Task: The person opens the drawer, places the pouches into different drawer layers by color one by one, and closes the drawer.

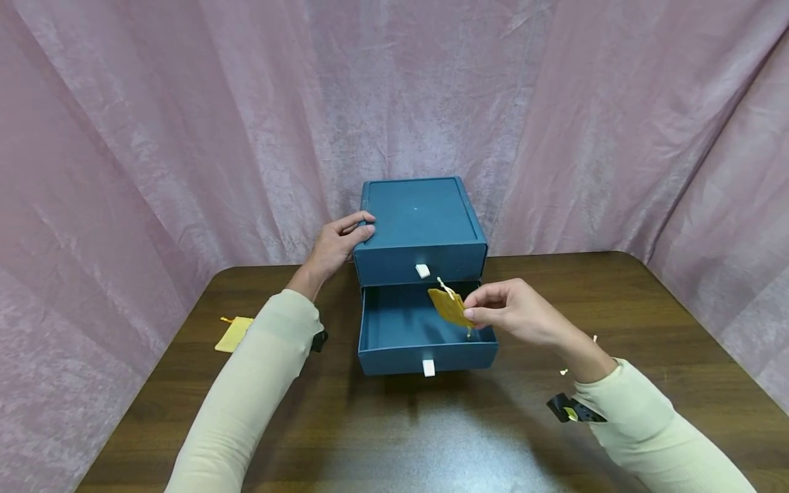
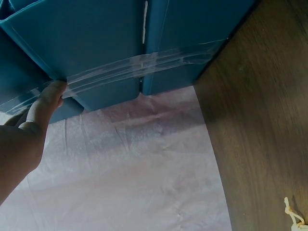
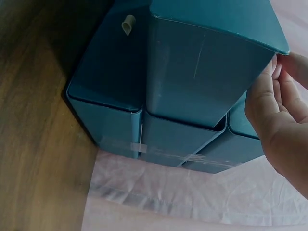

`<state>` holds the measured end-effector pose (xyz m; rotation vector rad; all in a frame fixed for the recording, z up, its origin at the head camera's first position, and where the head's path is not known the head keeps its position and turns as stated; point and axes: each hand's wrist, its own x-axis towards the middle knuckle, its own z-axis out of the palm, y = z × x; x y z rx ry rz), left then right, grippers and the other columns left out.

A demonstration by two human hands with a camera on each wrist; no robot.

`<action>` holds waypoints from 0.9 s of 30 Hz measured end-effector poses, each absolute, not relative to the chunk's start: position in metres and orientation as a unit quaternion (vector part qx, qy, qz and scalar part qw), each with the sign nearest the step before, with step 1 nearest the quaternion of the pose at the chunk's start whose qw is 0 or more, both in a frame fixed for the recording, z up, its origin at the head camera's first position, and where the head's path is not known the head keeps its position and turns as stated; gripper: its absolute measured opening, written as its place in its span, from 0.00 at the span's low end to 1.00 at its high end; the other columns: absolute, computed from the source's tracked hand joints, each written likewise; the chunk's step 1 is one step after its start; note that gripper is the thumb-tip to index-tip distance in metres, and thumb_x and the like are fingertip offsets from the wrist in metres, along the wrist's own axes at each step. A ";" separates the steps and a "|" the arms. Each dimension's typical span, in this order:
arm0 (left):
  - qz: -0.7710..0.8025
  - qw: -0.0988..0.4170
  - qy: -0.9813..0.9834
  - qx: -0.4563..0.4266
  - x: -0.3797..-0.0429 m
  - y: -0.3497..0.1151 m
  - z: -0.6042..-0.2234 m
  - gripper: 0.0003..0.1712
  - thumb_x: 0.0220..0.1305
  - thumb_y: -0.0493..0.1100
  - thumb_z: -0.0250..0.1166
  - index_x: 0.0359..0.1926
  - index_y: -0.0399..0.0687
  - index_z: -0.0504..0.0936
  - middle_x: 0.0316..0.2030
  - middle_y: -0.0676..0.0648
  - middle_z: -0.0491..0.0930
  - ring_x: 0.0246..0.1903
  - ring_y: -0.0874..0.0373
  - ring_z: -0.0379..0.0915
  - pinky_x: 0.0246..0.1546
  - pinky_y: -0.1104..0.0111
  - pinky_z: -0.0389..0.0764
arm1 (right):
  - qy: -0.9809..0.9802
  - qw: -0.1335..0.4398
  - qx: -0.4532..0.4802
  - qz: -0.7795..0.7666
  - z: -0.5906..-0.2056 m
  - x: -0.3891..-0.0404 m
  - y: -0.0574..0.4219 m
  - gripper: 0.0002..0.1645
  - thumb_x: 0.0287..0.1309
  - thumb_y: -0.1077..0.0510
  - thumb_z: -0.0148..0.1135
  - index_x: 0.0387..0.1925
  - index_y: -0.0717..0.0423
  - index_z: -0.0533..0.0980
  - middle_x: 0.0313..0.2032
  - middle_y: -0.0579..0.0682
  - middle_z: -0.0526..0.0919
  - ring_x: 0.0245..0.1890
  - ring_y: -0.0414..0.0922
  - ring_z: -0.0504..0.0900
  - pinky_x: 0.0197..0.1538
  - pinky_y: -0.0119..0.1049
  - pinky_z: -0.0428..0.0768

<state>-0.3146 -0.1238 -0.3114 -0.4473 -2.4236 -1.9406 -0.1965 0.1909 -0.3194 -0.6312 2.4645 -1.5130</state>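
- Pinched a yellow pouch (image 1: 448, 307) near its right edge, thumb and fingers of the right hand (image 1: 514, 311) clamped together on the cloth.
- Hung in the air over the pulled-out middle drawer (image 1: 394, 359), toward its right side.
- Looked light, soft and limp, like thin fabric; seemed unlikely to slip or break, though apt to sag and fold.
- Looked best taken by the gathered edge, close to the pale cords (image 1: 445, 286), with a gentle pinch.
- Slanted along the long axis from upper left to lower right in the head view; as far as so small a view allowed, pointed its closed end left and its mouth toward the right hand.
- Rested the left hand (image 1: 335, 243) against the upper left edge of the blue cabinet (image 1: 419, 212), fingers extended rather than wrapped round it.
- Included also a second yellow pouch (image 1: 234, 335), flat on the wooden table (image 1: 370, 438), left of the cabinet.
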 end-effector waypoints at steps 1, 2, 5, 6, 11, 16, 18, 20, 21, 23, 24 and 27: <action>-0.619 0.002 -0.772 -0.142 -0.314 -0.124 -0.311 0.20 0.72 0.48 0.62 0.61 0.45 0.79 0.62 0.47 0.73 0.28 0.61 0.68 0.31 0.70 0.71 | 0.831 0.089 -0.211 -0.506 -0.320 -0.197 0.190 0.07 0.64 0.63 0.66 0.39 0.65 0.82 0.34 0.54 0.85 0.35 0.53 0.84 0.43 0.42 0.84; -0.619 0.002 -0.772 -0.142 -0.315 -0.124 -0.311 0.20 0.72 0.48 0.62 0.61 0.45 0.79 0.62 0.47 0.73 0.27 0.60 0.68 0.31 0.70 0.71 | 0.834 0.086 -0.209 -0.502 -0.320 -0.197 0.189 0.07 0.64 0.63 0.66 0.39 0.65 0.82 0.34 0.54 0.85 0.35 0.53 0.84 0.42 0.43 0.84; -0.620 0.000 -0.772 -0.140 -0.314 -0.124 -0.311 0.21 0.72 0.48 0.62 0.61 0.45 0.78 0.62 0.47 0.73 0.28 0.60 0.69 0.31 0.71 0.71 | 0.844 0.072 -0.206 -0.490 -0.320 -0.198 0.186 0.07 0.63 0.62 0.67 0.38 0.64 0.83 0.33 0.53 0.85 0.34 0.52 0.84 0.41 0.43 0.84; -0.620 0.000 -0.772 -0.140 -0.314 -0.124 -0.311 0.21 0.72 0.48 0.62 0.61 0.44 0.78 0.62 0.47 0.73 0.28 0.60 0.70 0.31 0.71 0.72 | 0.848 0.065 -0.206 -0.484 -0.320 -0.198 0.185 0.06 0.63 0.62 0.67 0.38 0.63 0.83 0.33 0.52 0.85 0.34 0.50 0.83 0.41 0.42 0.83; -0.619 0.002 -0.772 -0.141 -0.315 -0.123 -0.311 0.20 0.72 0.48 0.62 0.60 0.44 0.79 0.57 0.46 0.75 0.26 0.60 0.68 0.30 0.71 0.71 | 0.863 0.038 -0.206 -0.459 -0.321 -0.197 0.181 0.06 0.61 0.61 0.69 0.38 0.61 0.84 0.34 0.50 0.85 0.33 0.44 0.81 0.38 0.34 0.80; -0.621 0.004 -0.772 -0.137 -0.315 -0.123 -0.311 0.20 0.72 0.47 0.62 0.60 0.44 0.79 0.56 0.45 0.75 0.27 0.60 0.69 0.30 0.71 0.72 | 0.866 0.034 -0.200 -0.457 -0.319 -0.195 0.183 0.06 0.61 0.60 0.69 0.38 0.60 0.84 0.34 0.49 0.84 0.33 0.45 0.81 0.38 0.36 0.80; -0.621 0.002 -0.772 -0.137 -0.315 -0.123 -0.311 0.20 0.72 0.47 0.62 0.60 0.44 0.79 0.59 0.45 0.74 0.29 0.60 0.70 0.31 0.71 0.72 | 0.866 0.033 -0.195 -0.459 -0.318 -0.194 0.184 0.06 0.61 0.60 0.69 0.38 0.60 0.84 0.33 0.49 0.84 0.33 0.48 0.81 0.38 0.37 0.81; -0.619 0.002 -0.773 -0.138 -0.315 -0.124 -0.311 0.20 0.72 0.47 0.62 0.60 0.45 0.79 0.61 0.46 0.74 0.28 0.61 0.69 0.31 0.71 0.71 | 0.866 0.033 -0.188 -0.462 -0.318 -0.193 0.186 0.06 0.61 0.60 0.69 0.38 0.60 0.84 0.32 0.49 0.84 0.34 0.49 0.82 0.38 0.37 0.81; -0.618 0.003 -0.774 -0.140 -0.314 -0.124 -0.311 0.20 0.72 0.47 0.62 0.60 0.45 0.79 0.60 0.46 0.74 0.26 0.61 0.67 0.30 0.71 0.70 | 0.866 0.032 -0.185 -0.464 -0.317 -0.193 0.188 0.06 0.61 0.61 0.69 0.38 0.60 0.84 0.32 0.50 0.84 0.34 0.50 0.82 0.38 0.37 0.82; -0.615 0.005 -0.775 -0.142 -0.314 -0.124 -0.310 0.20 0.72 0.48 0.62 0.60 0.45 0.79 0.58 0.49 0.75 0.24 0.62 0.63 0.28 0.71 0.68 | 0.865 0.028 -0.180 -0.468 -0.317 -0.192 0.191 0.06 0.61 0.61 0.69 0.38 0.60 0.84 0.33 0.50 0.84 0.34 0.49 0.82 0.38 0.36 0.82; -0.615 0.006 -0.776 -0.143 -0.313 -0.124 -0.310 0.20 0.73 0.48 0.62 0.60 0.45 0.79 0.55 0.50 0.76 0.22 0.61 0.61 0.27 0.71 0.66 | 0.864 0.025 -0.177 -0.472 -0.316 -0.192 0.193 0.06 0.61 0.61 0.69 0.38 0.60 0.84 0.33 0.51 0.84 0.33 0.48 0.82 0.38 0.36 0.83; -0.613 0.009 -0.776 -0.146 -0.313 -0.124 -0.311 0.20 0.73 0.48 0.61 0.60 0.45 0.79 0.44 0.50 0.76 0.18 0.61 0.56 0.25 0.70 0.64 | 0.862 0.018 -0.167 -0.478 -0.316 -0.189 0.200 0.07 0.62 0.61 0.69 0.39 0.62 0.84 0.34 0.52 0.85 0.34 0.47 0.83 0.38 0.35 0.82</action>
